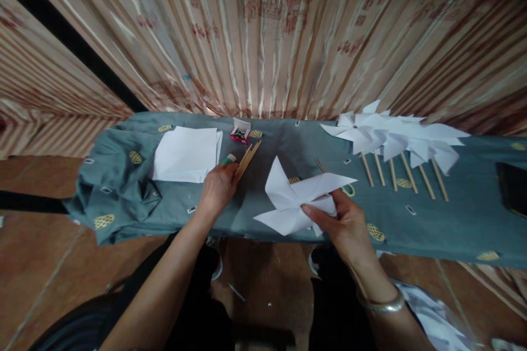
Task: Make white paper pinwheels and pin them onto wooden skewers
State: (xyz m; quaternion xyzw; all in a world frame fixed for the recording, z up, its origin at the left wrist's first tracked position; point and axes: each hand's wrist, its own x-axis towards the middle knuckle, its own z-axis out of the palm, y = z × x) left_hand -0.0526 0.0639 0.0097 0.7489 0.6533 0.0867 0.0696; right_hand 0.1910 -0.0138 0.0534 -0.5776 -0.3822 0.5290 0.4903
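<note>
A folded white paper pinwheel (290, 200) without a stick is in my right hand (349, 225), the thumb pressing near its centre and the fingers behind it. My left hand (220, 189) is closed at the near ends of a small bundle of wooden sticks (248, 160); its fingertips are partly hidden. Just behind that hand shows a green and white item (229, 159). White paper sheets (187, 151) lie stacked to its left. Beyond the sticks sits a small open red box (240, 132) with dark little pieces inside. Scissors (349, 190) lie partly covered by the pinwheel and my right hand.
Several pinwheels on sticks (399, 134) lie overlapping at the right of the cloth-covered table (382, 219). A dark flat object (513, 186) rests at the far right. Behind the table hangs a patterned curtain (272, 38). A clear bag with white paper (438, 318) stands low right.
</note>
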